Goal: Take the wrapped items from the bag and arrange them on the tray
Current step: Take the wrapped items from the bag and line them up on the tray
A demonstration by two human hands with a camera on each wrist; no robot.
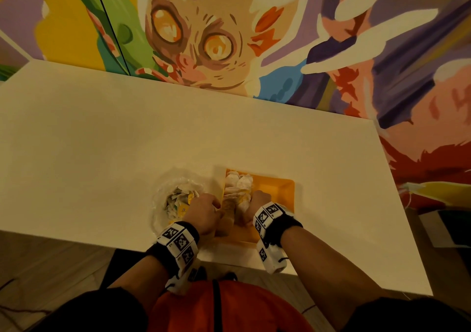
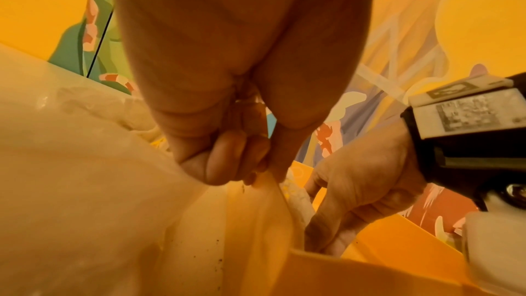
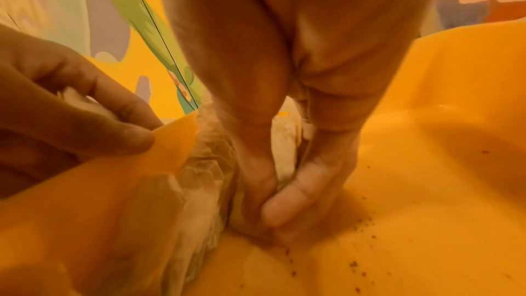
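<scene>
I look down on a pale, matte surface (image 1: 102, 140) with an orange tray (image 1: 277, 191) near its front edge; I place everything else by that tray. The tray is smooth hard plastic, rectangular with raised sloping walls, and its floor is dotted with dark crumbs in the right wrist view.

Just beside the tray's left wall lies the bag (image 1: 163, 201), thin, clear, crinkled plastic with its mouth open upward. Inside it I see more wrapped items (image 1: 179, 200), lumpy bundles in white creased paper with small yellow patches.

Along the tray's left side, other wrapped items sit packed in a row touching each other, from the far wall toward the near one. One at the far end (image 1: 233, 180) is rounded and pale. The paper looks soft and wrinkled, with a faint honeycomb pattern in the right wrist view.

My left hand (image 1: 205, 213) is at the tray's left wall, between the bag and the tray. Its fingers (image 2: 227, 161) are curled tight, and the thumb and forefinger pinch a thin edge there; I cannot tell whether that edge is the tray's wall or the bag's plastic.

My right hand (image 1: 257, 200) is inside the tray, on the near end of the row. Its fingers (image 3: 296, 197) and thumb are drawn together, pinching a wrapped item (image 3: 284, 143) whose lower end meets the tray floor.

Both wrists wear black bands carrying white blocks with black square markers.
</scene>
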